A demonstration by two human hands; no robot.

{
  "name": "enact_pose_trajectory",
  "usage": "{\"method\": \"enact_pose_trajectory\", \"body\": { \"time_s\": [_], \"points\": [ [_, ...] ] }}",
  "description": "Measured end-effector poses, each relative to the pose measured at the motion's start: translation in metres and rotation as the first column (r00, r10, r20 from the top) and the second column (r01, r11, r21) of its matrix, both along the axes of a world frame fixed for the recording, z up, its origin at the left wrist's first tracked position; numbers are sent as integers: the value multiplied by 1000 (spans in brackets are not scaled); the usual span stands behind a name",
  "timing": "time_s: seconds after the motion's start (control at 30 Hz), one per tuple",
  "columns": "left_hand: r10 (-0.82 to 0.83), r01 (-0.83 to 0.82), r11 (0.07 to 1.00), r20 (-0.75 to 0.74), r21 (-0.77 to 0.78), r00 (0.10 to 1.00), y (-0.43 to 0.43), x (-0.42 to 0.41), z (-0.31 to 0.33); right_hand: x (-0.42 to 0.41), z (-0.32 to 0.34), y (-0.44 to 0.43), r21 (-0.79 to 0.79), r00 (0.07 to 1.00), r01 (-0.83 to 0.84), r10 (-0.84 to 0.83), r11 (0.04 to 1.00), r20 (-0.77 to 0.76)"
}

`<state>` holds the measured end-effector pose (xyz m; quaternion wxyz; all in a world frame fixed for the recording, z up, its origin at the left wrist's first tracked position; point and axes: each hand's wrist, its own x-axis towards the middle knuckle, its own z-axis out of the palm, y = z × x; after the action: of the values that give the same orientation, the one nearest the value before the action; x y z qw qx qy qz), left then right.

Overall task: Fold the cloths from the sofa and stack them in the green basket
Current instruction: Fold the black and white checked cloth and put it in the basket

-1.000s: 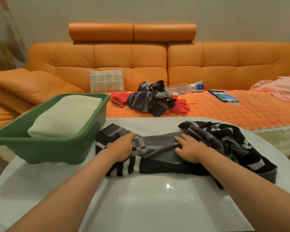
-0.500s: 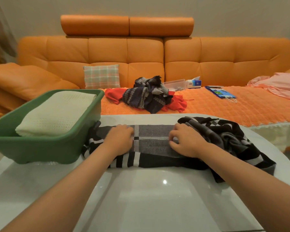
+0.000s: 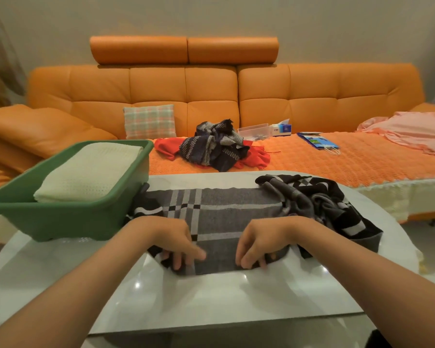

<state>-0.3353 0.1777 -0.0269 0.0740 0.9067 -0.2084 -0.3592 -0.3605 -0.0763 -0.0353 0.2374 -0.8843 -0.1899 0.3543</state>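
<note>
The grey-and-black checked woven cloth [image 3: 226,212] lies across the middle of the glossy white desk [image 3: 211,302]. Its flat end is just beside the green plastic basket [image 3: 68,222] at the desk's far left corner, and its other end is bunched toward the right edge. The left hand [image 3: 171,239] and right hand [image 3: 266,237] sit side by side on the cloth's near hem with fingers curled over it. Each grip looks narrow and closed on that hem, though the thumbs are hidden. The step seems to be folding this hem over toward the far edge. To do it well, lift both sides level, follow the checks so hem meets hem, and straighten the bunched end so it does not drag the fold crooked. A folded cream knitted cloth [image 3: 88,172] lies in the basket, and a heap of dark striped and red cloths [image 3: 216,146] sits on the orange leather sofa [image 3: 211,96].
</note>
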Motion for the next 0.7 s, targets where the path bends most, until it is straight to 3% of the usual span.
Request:
{"method": "enact_pose_trajectory", "body": {
  "time_s": [0.07,0.1,0.17,0.23,0.27,0.37,0.5,0.63,0.7],
  "points": [
    [53,-52,998,31,-30,998,-4,-3,9,-3,4,-7,102,996,86,-85,991,-8],
    [65,-53,994,125,-95,990,-10,-1,10,0,4,-13,162,977,174,-191,971,97],
    [122,-32,966,339,-258,933,-27,5,7,9,-2,-31,204,828,353,-407,913,385],
    [172,6,934,464,-357,869,-51,10,-4,16,-12,-49,70,683,437,-381,897,623],
    [172,27,928,493,-371,853,-66,11,-12,17,-21,-55,-23,679,436,-312,899,664],
    [91,68,955,504,-288,859,-105,13,-43,16,-45,-69,-220,777,431,-236,875,584],
    [0,44,996,520,-72,854,-135,17,-77,21,-54,-97,-337,790,469,-218,816,573],
    [-17,52,997,540,-49,841,-150,27,-89,29,-56,-123,-453,805,460,-143,764,575],
    [-3,90,988,565,-126,825,-154,29,-91,32,-53,-124,-495,811,452,-111,742,574]
  ]
}}
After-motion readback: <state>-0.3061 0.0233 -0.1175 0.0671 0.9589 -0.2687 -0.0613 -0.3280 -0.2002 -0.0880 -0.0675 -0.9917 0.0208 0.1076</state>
